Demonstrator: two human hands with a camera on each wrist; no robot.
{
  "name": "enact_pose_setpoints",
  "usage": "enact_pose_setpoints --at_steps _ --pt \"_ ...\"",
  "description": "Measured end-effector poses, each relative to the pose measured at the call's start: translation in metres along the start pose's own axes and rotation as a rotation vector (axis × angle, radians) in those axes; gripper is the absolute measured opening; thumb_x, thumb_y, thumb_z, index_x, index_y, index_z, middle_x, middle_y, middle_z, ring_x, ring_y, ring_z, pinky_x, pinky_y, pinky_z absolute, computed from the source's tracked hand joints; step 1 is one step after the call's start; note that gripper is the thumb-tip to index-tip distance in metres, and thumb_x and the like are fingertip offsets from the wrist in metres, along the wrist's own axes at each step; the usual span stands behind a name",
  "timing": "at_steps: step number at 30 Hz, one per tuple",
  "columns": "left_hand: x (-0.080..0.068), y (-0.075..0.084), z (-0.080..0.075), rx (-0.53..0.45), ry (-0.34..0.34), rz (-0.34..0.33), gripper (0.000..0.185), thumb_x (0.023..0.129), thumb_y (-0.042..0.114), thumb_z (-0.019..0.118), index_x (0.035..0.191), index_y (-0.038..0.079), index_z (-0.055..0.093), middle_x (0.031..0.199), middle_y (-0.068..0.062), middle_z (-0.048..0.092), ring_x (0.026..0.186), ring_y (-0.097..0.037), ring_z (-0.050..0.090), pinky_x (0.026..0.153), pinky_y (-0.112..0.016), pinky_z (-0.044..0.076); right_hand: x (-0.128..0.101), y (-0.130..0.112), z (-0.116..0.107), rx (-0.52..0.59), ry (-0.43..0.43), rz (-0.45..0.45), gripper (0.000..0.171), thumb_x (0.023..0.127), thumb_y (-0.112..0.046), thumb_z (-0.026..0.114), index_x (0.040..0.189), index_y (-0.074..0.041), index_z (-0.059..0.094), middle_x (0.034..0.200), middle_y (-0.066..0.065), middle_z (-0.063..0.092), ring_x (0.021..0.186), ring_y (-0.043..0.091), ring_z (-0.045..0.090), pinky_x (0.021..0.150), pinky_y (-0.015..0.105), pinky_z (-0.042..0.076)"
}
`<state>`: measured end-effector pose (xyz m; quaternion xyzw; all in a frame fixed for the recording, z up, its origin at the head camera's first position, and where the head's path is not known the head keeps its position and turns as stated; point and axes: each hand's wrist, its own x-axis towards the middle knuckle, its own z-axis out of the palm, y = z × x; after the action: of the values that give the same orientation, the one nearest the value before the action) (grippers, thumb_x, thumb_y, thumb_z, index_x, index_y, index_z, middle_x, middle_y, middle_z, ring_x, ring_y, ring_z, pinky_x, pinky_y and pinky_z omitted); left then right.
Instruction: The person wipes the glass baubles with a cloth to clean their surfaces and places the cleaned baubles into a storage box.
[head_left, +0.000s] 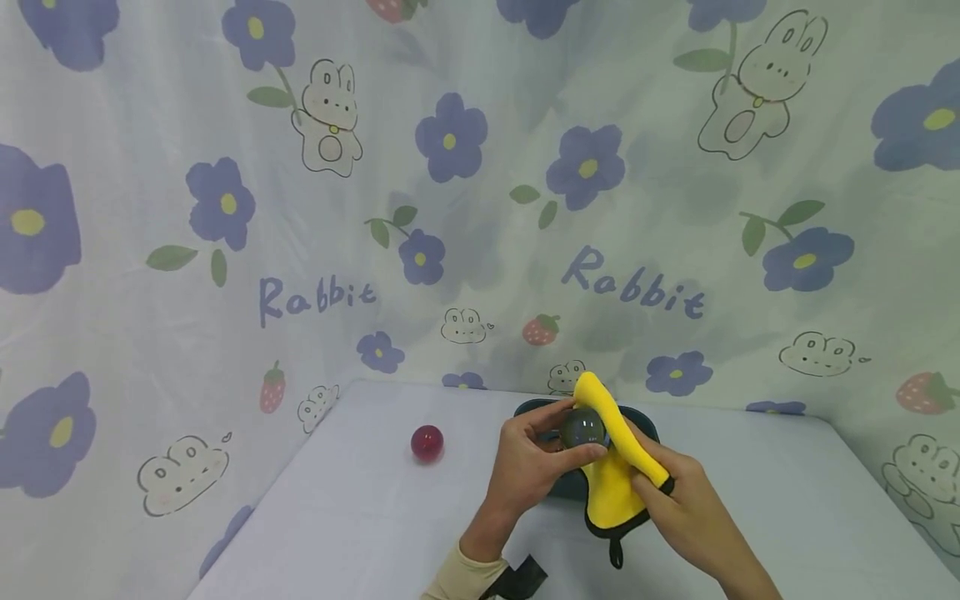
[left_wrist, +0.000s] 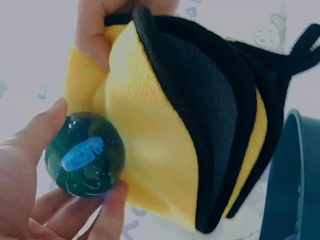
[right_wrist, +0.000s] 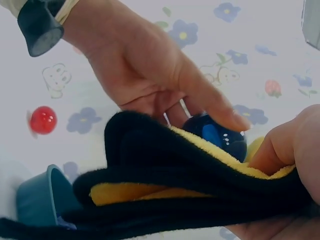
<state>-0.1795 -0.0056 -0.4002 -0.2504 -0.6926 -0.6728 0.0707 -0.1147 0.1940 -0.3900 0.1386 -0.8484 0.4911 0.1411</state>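
Head: we see the left hand pinching the ball, the right hand gripping the cloth. Left wrist: cloth directly right of the left hand's ball. Right wrist: ball left of the right hand.

Both hands are raised in front of the body, close together and facing each other. The left hand is in a holding pose, thumb extended toward the right hand, fingers opposed to it and curved. The left sleeve stops short of the wrist. The right hand is in a pinching grip, thumb nearer the body, fingers opposite. The right forearm is bare where visible, angling in from the lower right.
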Motion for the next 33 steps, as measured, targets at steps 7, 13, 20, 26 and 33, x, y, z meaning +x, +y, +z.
enact_pose_setpoints --at_steps 7,13,20,26,33 --pt "0.0 0.001 -0.005 0.067 -0.022 -0.024 0.052 0.082 0.029 0.089 0.129 0.016 0.073 0.128 -0.006 0.074 0.107 -0.011 0.074 0.091 -0.027 0.062 -0.001 -0.003 0.0 -0.009 -0.002 -0.04 0.061 0.093 0.009 0.06 0.151 -0.001 0.049 0.133 0.026 0.067 0.081 0.006 0.063 0.075 0.02 0.061" --pt "0.002 0.003 -0.008 0.139 -0.067 -0.049 0.052 0.079 0.03 0.091 0.126 0.014 0.075 0.116 -0.004 0.077 0.085 -0.007 0.072 0.078 -0.022 0.063 -0.004 -0.002 0.004 -0.061 0.026 -0.189 0.068 0.089 0.016 0.062 0.151 -0.008 0.052 0.139 0.022 0.065 0.092 0.003 0.065 0.078 0.017 0.061" --pt "0.001 0.004 -0.011 0.224 -0.125 -0.02 0.043 0.078 0.033 0.092 0.116 0.02 0.078 0.095 0.001 0.076 0.068 -0.006 0.058 0.063 -0.02 0.055 -0.004 0.002 0.009 -0.143 0.076 -0.335 0.086 0.08 0.024 0.064 0.154 -0.019 0.051 0.153 0.011 0.057 0.127 -0.01 0.054 0.098 0.004 0.046" --pt "-0.001 0.009 -0.012 0.224 -0.16 -0.004 0.036 0.078 0.032 0.092 0.109 0.021 0.079 0.078 0.005 0.067 0.056 -0.008 0.052 0.053 -0.017 0.047 -0.001 0.004 0.013 -0.159 0.083 -0.421 0.093 0.076 0.029 0.063 0.155 -0.018 0.048 0.158 0.008 0.052 0.14 -0.014 0.039 0.106 0.0 0.036" --pt "-0.004 0.011 -0.011 0.219 -0.195 0.005 0.04 0.08 0.032 0.09 0.116 0.021 0.078 0.092 0.008 0.074 0.06 -0.005 0.055 0.057 -0.019 0.053 0.001 0.01 0.012 -0.185 0.08 -0.408 0.089 0.08 0.024 0.066 0.155 -0.019 0.048 0.153 0.007 0.057 0.132 -0.01 0.05 0.097 0.007 0.05"
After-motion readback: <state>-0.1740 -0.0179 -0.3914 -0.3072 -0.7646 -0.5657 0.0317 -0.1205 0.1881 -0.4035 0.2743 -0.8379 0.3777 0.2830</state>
